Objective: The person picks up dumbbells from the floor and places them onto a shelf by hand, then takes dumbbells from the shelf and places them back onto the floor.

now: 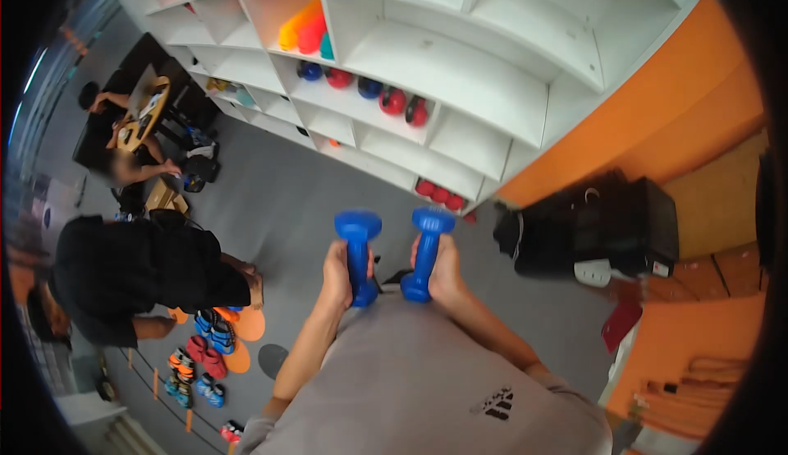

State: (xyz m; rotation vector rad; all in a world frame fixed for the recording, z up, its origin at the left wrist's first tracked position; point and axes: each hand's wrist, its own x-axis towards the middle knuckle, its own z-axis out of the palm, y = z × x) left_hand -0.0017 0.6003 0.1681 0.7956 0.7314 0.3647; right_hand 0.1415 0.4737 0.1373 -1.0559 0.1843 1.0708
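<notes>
Two blue dumbbells are held side by side in front of my grey shirt. My left hand (pixel 336 274) is closed round the handle of one dumbbell (pixel 358 251), its round head facing up. The other dumbbell (pixel 425 254) is in my right hand (pixel 446 268), tilted slightly, with the fingers wrapped round its handle. A small gap separates the two dumbbells, and their lower ends are close to my shirt (pixel 427 365).
White shelving (pixel 443 44) with kettlebells (pixel 392 100) and red dumbbells (pixel 439 195) stands ahead. A person in black (pixel 148 266) bends at the left near several shoes (pixel 215 332). Others sit by a round table (pixel 156 98). Black equipment (pixel 591 225) is at the right.
</notes>
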